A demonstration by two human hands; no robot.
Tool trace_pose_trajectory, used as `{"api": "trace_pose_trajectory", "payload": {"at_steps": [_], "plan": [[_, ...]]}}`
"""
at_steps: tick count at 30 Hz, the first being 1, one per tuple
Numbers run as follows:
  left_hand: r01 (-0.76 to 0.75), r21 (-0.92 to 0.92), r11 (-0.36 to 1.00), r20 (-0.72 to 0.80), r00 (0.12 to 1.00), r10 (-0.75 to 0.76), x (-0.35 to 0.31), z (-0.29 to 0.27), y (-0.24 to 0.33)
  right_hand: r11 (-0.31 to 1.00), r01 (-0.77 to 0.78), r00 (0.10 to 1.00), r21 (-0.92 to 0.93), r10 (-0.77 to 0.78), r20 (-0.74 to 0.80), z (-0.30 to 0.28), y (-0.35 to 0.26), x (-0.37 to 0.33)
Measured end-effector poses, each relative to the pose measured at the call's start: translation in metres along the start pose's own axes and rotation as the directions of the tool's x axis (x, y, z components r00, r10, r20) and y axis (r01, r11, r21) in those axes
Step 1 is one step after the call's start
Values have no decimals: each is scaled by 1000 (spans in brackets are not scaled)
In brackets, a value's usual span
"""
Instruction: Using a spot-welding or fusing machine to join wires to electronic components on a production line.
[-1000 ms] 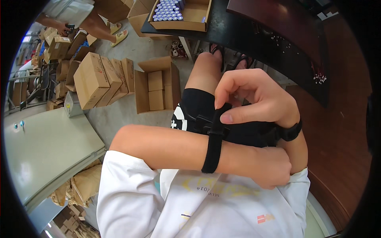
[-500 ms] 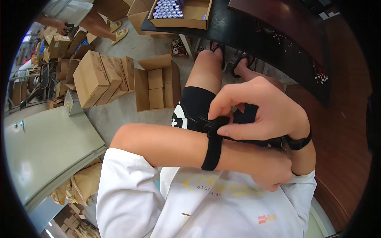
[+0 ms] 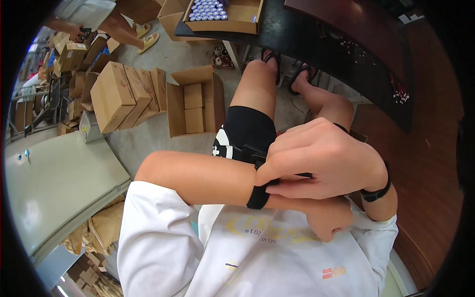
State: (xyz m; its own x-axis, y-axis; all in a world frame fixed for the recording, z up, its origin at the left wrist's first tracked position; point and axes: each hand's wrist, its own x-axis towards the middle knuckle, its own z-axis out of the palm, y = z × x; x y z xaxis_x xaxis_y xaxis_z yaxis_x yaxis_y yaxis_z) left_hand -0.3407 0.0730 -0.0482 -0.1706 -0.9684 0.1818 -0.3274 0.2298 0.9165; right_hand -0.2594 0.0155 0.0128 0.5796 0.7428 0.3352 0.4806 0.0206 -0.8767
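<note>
Strap: we saw the black strap (image 3: 258,197) around the left forearm, near the wrist; its near edge showed bare, while the part toward the hand was covered by fingers.
Right hand: we had the right hand (image 3: 316,161) bent over that forearm, thumb and index finger pinching the strap.
Left hand: we saw the left hand (image 3: 329,220) curled into a loose fist in front of the white shirt (image 3: 277,262), nothing visible in it.
Black piece: we noted a small black piece (image 3: 253,154) at the strap's far side, partly hidden by the right hand; we could not tell how it was joined.
Right wrist: we saw a black band (image 3: 378,193) sitting around it, no fingers on it.
Done so far: we judged the wrapping mostly there, as the strap circled the arm and the band was on the other wrist.
Left over: we judged the fastening unsettled, since the right hand had not let go; whether the strap's end lay flat was hidden.
Surroundings: we logged an open carton (image 3: 175,116) on the floor, stacked cartons (image 3: 111,99) beside it, and a dark worktop (image 3: 297,42) bearing a shallow box (image 3: 222,27) of blue-and-white cylinders (image 3: 208,11).
</note>
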Motion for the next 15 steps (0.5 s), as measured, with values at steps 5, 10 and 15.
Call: {"api": "trace_pose_trajectory", "payload": {"at_steps": [5, 10, 15], "plan": [[36, -17, 999, -60, 998, -37, -5, 9, -10, 999, -1, 1000, -38, 1, 0, 0, -7, -8], [85, -39, 996, -130, 987, -89, -24, 13, -25, 970, 19, 995, -243, 6, 100, 11, -11, -13], [121, -78, 990, -171, 976, -133, -42, 17, -36, 908, -17, 988, -420, 78, 130, 22, -21, -15]]}}
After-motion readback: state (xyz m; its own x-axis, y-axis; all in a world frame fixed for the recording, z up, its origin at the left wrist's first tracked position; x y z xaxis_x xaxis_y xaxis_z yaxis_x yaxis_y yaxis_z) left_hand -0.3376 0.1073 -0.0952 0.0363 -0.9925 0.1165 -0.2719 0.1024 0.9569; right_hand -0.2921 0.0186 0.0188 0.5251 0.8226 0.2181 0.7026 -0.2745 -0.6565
